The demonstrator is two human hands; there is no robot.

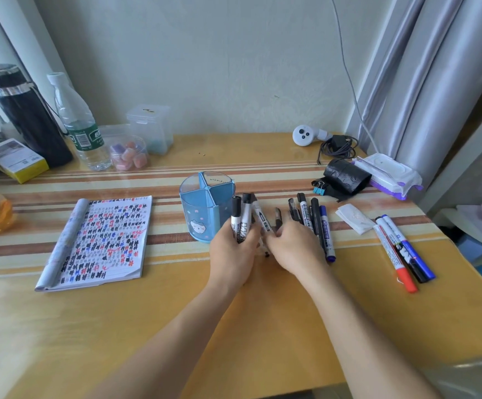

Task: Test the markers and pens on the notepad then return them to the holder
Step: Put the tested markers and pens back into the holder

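a: head view: what does the left hand [234, 250] hold?
b: its fingers curl around a bundle of black-capped white markers [242, 220], just beside the round translucent blue plastic holder [196, 208]. the right hand [294, 246] lies over the loose dark pens [314, 217]; whether it grips one, i cannot tell.
a: the risk?
b: i think the bundle may fan out and slip, or tip the holder. the scribbled white notepad [98, 240] lies apart, left.

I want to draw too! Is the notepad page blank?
No, the notepad page is covered with black, red and blue scribbles.
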